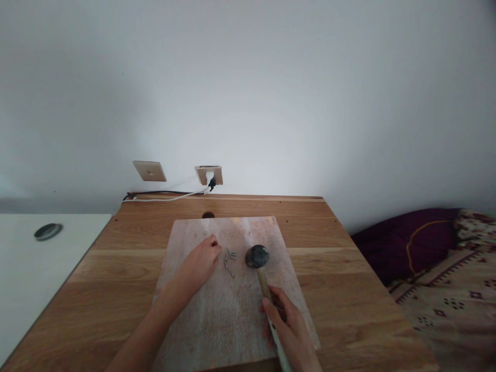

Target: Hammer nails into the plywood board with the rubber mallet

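My right hand [284, 323] is wrapped round the wooden handle of a mallet [257, 256]. The mallet's dark, round head rests on or just above a worn, greyish board [217, 320]. To the left, my left hand [204, 254] is closed in a pinch over the board; what its fingertips hold, if anything, is hidden. Several small metal pins or screws [231, 255] lie loose between the left hand and the mallet head; their exact kind is too small to tell. A row of small dark holes or marks runs along the board's far edge.
The board lies on a wooden table [341, 289] against a white wall [271, 103]. A wall socket [217, 176] holds a plug with cables along the table's back edge. A white surface [34, 274] stands left, and patterned fabric [457, 310] lies right.
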The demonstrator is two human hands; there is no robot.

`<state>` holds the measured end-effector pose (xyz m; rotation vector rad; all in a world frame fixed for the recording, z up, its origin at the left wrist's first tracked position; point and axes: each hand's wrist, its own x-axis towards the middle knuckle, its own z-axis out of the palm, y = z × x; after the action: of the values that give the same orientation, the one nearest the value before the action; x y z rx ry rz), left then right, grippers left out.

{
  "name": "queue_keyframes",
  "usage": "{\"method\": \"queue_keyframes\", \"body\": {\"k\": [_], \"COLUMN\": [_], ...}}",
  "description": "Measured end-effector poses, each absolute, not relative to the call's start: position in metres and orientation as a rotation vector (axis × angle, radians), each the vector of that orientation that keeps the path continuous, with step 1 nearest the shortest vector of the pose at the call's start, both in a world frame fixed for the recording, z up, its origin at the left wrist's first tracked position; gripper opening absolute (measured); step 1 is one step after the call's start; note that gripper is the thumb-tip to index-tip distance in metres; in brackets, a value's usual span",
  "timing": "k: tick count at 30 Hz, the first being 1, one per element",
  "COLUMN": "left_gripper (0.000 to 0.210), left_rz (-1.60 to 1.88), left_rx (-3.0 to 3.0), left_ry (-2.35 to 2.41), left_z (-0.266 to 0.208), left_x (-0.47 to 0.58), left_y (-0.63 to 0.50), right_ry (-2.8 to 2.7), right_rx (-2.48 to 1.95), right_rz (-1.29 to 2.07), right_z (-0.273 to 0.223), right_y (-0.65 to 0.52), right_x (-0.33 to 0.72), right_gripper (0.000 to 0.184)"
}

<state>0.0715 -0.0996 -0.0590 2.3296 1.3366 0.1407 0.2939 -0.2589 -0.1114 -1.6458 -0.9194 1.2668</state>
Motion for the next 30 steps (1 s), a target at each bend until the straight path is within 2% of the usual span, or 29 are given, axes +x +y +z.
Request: {"method": "queue_keyframes", "body": {"k": [11, 20, 30], "left_gripper": [0.026, 0.019, 0.032], "left_rz": [0.464, 0.88, 0.907], "left_rx": [2.231, 2.092, 2.018], "left_ry": [1.196, 1.092, 1.129], "left_z": [-0.074, -0.112, -0.121], "left_x": [0.07, 0.067, 0.062], "left_y": [-0.098, -0.098, -0.097], "right_ry": [-0.939, -1.04, -1.225], "right_rx": [-1.648, -1.735, -1.834], "right_rz": [1.264, 1.201, 1.193], "right_z": [-0.11, -0.11, -0.101], "right_y": [-0.259, -0.258, -0.253], "right_x": [0.294, 0.293, 0.289], "right_gripper": [0.059, 0.057, 0.059]}}
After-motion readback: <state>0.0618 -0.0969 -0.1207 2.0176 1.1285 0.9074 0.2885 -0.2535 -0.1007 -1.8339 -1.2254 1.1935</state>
